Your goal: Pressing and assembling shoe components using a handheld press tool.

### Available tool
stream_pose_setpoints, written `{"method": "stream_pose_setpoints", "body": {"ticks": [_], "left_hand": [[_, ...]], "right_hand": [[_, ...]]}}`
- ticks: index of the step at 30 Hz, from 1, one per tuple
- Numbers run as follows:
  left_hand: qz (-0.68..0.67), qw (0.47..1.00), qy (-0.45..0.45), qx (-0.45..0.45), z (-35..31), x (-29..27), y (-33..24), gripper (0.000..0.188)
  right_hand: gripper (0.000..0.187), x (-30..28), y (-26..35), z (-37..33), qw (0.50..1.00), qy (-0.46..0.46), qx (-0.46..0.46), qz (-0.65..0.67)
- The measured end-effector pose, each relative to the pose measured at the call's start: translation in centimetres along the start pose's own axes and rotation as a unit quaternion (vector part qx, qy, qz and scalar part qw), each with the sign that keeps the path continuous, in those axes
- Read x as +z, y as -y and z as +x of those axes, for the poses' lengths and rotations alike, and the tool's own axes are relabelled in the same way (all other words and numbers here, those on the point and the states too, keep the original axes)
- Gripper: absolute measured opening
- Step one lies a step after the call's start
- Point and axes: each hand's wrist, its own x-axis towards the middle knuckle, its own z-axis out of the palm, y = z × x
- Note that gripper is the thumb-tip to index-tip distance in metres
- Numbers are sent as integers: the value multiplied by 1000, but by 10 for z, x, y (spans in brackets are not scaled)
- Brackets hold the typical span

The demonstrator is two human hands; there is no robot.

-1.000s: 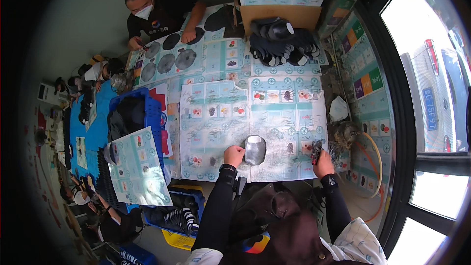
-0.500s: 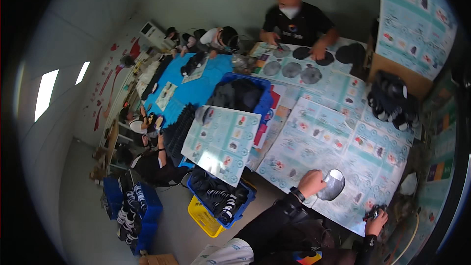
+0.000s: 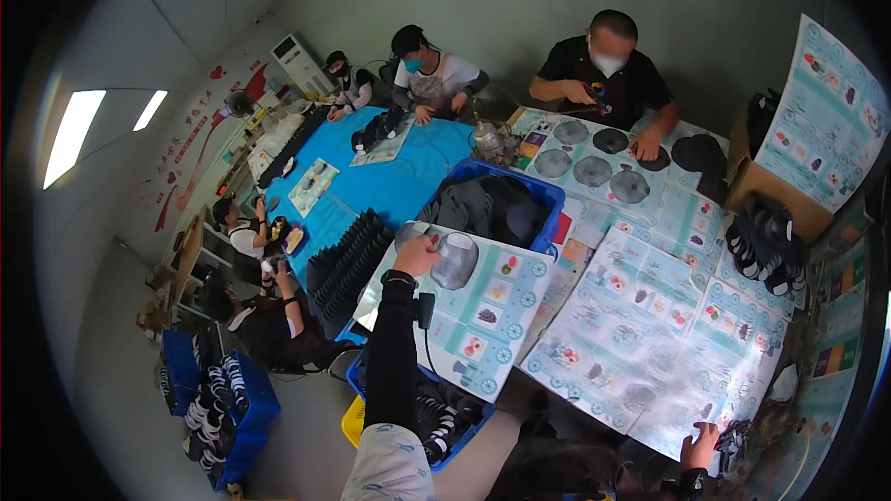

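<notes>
My left hand (image 3: 415,258) reaches out over a patterned board (image 3: 483,325), its fingers closed at the left edge of a grey, shiny round piece (image 3: 455,263). Another grey round piece (image 3: 406,233) shows partly behind that hand, on the same board. At the lower right, my right hand (image 3: 701,446) is at the near edge of the patterned table covering (image 3: 640,343). Its fingers are bent against a dark hand tool (image 3: 734,445), whose exact kind I cannot make out.
Across the table, a masked person (image 3: 608,74) works over several round grey and black pieces (image 3: 592,172). A blue crate (image 3: 548,190) of dark pieces stands behind the board. Crates of striped items (image 3: 246,399) sit lower left. Other people work around a blue-covered table (image 3: 408,176).
My left hand has moved left and away from me, carrying the grey round piece from the table covering to the board. My right hand has shifted slightly down. The view has turned.
</notes>
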Motion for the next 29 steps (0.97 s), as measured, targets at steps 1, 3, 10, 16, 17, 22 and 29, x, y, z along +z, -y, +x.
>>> {"method": "stream_pose_setpoints", "body": {"ticks": [1,3,10,16,17,22,29], "left_hand": [[-8,1000,4,5,12,3,18,26],[-26,995,78,-48,34,10,53,23],[-14,998,42,51,72,59,112,19],[217,973,15,80,43,47,196,15],[70,991,-65,93,50,60,150,14],[-191,976,-63,88,-12,68,-75,26],[-325,882,274,205,-38,122,-389,31]], "right_hand": [[33,5,13,-7,999,-19,-24,-15],[32,16,40,-15,999,-14,-11,-26],[31,32,124,-43,999,3,34,-7],[32,33,205,-6,998,29,15,57],[29,25,209,-2,998,21,31,48],[24,13,236,31,968,0,71,242],[30,5,154,25,949,94,117,278]]}}
